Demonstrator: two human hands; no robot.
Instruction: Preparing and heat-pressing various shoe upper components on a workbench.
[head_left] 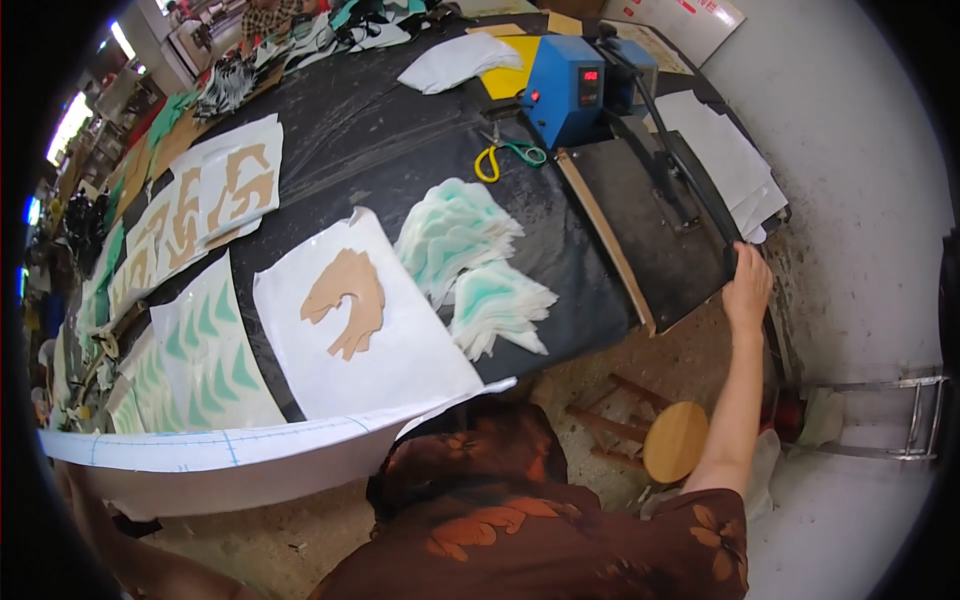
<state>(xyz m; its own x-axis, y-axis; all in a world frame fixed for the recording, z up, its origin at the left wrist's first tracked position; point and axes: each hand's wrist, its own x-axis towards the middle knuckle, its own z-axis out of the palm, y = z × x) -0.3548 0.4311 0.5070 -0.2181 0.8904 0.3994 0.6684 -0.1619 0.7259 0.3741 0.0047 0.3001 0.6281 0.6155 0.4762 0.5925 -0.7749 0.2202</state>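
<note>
My right hand (748,285) is wrapped round the end of the long black lever handle (690,175) of a heat press. The press has a blue control box (565,90) with a lit red display, and a dark flat plate (650,220) on its near side. At the lower left, my left hand (75,485) is by the end of a long white sheet with blue markings (220,445); its fingers are hidden. Between my arms, a white sheet (350,370) carries tan curved cut pieces (350,290). Right of it lie stacks of white-and-green cut pieces (460,230).
Yellow-and-green-handled scissors (505,155) lie near the press. White sheets with green shapes (205,330) and with tan shapes (235,185) cover the table's left. A wooden stool (675,440) stands below the press. A person (268,22) is at the far end, behind fabric scraps.
</note>
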